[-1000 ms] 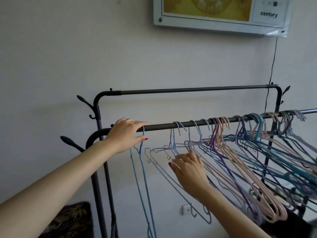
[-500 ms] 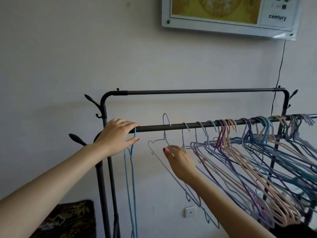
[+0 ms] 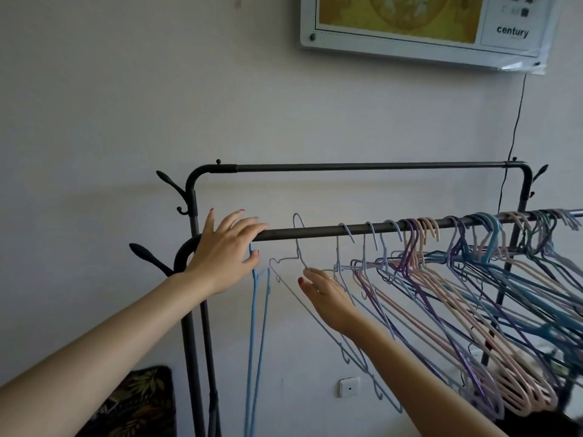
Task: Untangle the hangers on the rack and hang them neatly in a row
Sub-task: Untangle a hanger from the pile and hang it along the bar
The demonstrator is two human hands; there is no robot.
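Against the pale wall stands a dark metal clothes rack, its lower rail crowded toward the right with a tangled bunch of pink, purple and blue plastic hangers. At the rail's left end the left hand reaches up, fingers spread and straight over the bar, thumb beside the hook of a light blue wire hanger. Lower, the right hand pinches the neck of a pale lavender wire hanger, whose hook rises above the rail.

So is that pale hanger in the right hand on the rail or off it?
Off. The pale hanger is lifted, its hook tip above the front rail, not hung over it. The right hand holds it below the neck.
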